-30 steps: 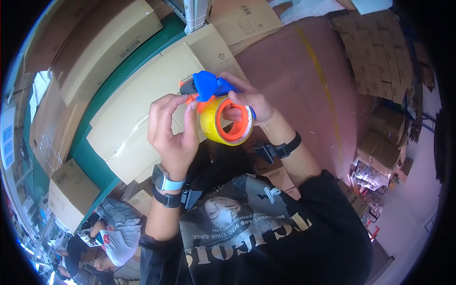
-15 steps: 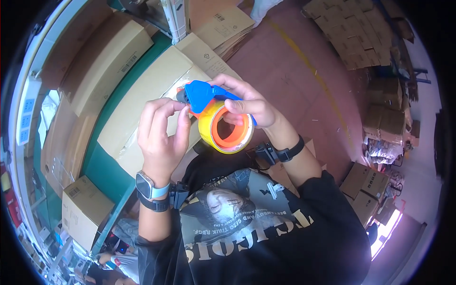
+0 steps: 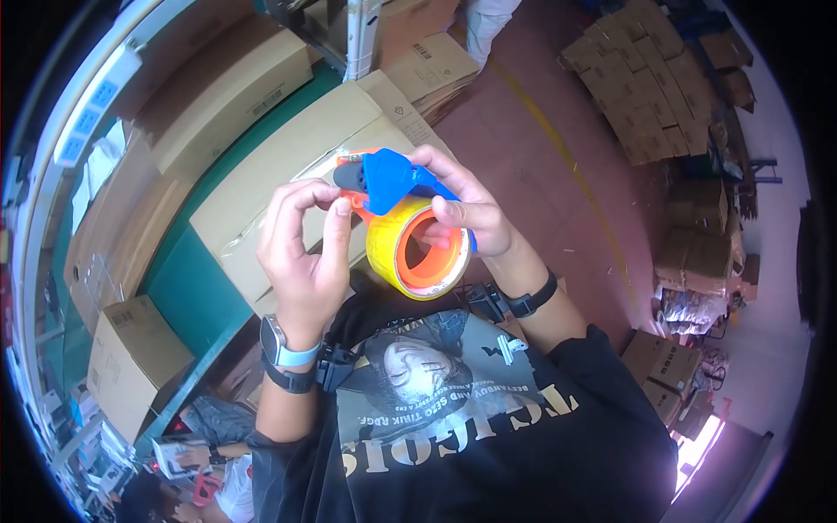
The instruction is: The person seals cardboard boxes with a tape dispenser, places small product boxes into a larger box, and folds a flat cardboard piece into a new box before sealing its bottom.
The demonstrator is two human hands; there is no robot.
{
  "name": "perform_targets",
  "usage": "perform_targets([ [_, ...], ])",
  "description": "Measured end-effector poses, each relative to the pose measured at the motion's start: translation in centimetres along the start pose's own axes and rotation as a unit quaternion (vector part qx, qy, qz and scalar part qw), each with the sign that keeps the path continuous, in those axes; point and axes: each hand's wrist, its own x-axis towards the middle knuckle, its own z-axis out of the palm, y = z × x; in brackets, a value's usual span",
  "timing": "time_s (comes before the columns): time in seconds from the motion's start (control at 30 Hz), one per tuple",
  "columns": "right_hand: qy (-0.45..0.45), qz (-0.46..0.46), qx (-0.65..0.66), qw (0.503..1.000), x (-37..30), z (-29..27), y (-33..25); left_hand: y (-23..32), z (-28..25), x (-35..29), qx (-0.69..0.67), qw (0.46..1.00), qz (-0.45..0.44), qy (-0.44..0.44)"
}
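A tape dispenser (image 3: 389, 180) with a blue body, dark roller and orange parts is held up in front of my chest. On its orange hub sits a wide roll of yellow tape (image 3: 390, 250). My right hand (image 3: 475, 213) is closed around the dispenser's blue handle side, its fingers partly behind the roll. At the roller end, my left hand (image 3: 305, 248) pinches thumb and forefinger together against the orange edge. Anything thin between those fingertips is too small to make out. A large carton (image 3: 261, 205) with clear tape along its top lies beyond my hands.
The carton rests on a green-topped table (image 3: 187, 270). More cartons stand on it, a long one (image 3: 235, 87) and a smaller box (image 3: 139, 357). Flattened cardboard (image 3: 427, 70) is stacked by a white post (image 3: 358, 39). Another person's legs (image 3: 486, 26) show at the top; someone sits lower left.
The dispenser has tilted a little, showing more of the roll's yellow face and the dark roller. Both hands keep nearly the same hold. The view has shifted slightly.
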Motion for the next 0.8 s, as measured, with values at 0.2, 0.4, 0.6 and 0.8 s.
perform_targets([
  [0.2,-0.030,-0.023,-0.032,0.999,0.7,0.6,1.2,1.3,-1.6,-1.1,-0.260,0.938,-0.229,0.028],
  [0.4,-0.051,-0.020,-0.020,0.998,0.8,1.3,1.1,1.7,-3.0,-1.9,-0.185,0.967,-0.173,-0.007],
  [0.6,-0.052,-0.025,-0.032,0.998,0.7,1.6,0.9,1.9,-2.9,-2.2,-0.235,0.949,-0.210,-0.006],
  [0.8,-0.038,-0.036,-0.060,0.997,0.4,1.8,0.5,3.0,-3.0,-2.0,-0.254,0.936,-0.241,-0.024],
])
